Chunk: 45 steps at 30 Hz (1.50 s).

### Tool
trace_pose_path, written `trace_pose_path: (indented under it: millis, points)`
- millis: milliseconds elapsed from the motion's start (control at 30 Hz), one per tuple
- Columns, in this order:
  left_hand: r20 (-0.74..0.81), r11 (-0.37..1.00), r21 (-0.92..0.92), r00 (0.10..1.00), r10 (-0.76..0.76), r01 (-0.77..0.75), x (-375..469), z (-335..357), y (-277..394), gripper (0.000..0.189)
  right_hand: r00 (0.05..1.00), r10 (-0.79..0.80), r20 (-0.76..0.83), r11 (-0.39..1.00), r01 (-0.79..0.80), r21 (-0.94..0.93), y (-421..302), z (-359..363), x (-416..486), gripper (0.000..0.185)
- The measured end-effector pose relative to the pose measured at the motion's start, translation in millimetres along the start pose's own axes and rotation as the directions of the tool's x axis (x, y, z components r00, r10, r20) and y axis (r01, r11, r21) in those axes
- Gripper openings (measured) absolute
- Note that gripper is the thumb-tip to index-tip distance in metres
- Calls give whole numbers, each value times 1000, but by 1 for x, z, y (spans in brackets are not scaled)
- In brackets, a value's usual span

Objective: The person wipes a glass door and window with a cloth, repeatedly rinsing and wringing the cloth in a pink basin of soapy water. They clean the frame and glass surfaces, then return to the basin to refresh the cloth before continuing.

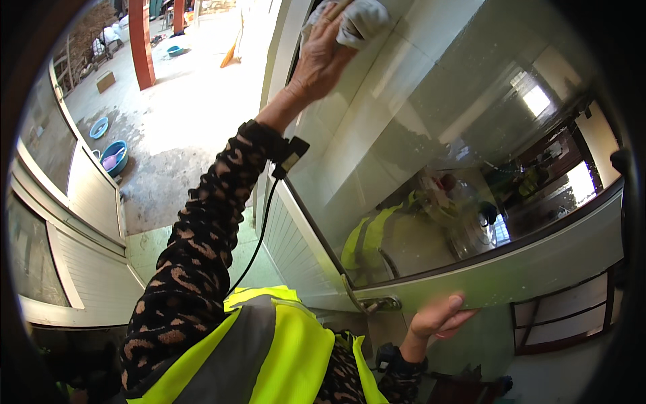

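My left hand [323, 60] presses a crumpled white cloth [364, 22] against the upper part of a glass pane [373, 136]. The pane sits in a pale metal-framed door [535, 257] and reflects a yellow vest. At lower right, my right hand [439, 319] grips the edge of the door frame, its thumb on the near face and the fingers partly blurred. Left of that hand is a door handle with a lock plate [386, 304]. Below the glass lies a ribbed door panel [298, 247].
Another door leaf [96, 192] stands at the left. Through the doorway are a blue basin [116, 156] with a purple item, a smaller basin [99, 128], a red post [140, 45], a broom [230, 54] and a box [105, 82]. A cable [257, 242] runs from my left sleeve.
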<state>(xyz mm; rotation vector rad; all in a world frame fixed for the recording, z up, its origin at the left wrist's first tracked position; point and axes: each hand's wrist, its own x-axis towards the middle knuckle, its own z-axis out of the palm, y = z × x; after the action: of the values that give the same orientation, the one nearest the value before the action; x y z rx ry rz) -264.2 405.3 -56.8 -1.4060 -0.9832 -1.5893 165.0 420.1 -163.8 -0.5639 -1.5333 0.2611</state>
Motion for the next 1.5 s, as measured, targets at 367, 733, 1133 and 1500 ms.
trace_pose_path:
  millis: [367,733,1133,1500]
  points:
    - [-73,425,-148,418,-905,893,-232,4,85,65,999,1,39,973,-10,232,9,2,-2,56]
    - [79,940,18,937,-340,340,-147,50,166,73,993,89,72,975,-101,196,2,1,-6,62]
    - [-83,425,-112,418,-905,898,-311,1,87,61,1000,21,22,984,-25,178,10,3,-7,63]
    - [209,681,-13,668,-714,732,-294,30,209,81,999,54,11,968,-55,243,11,4,-8,63]
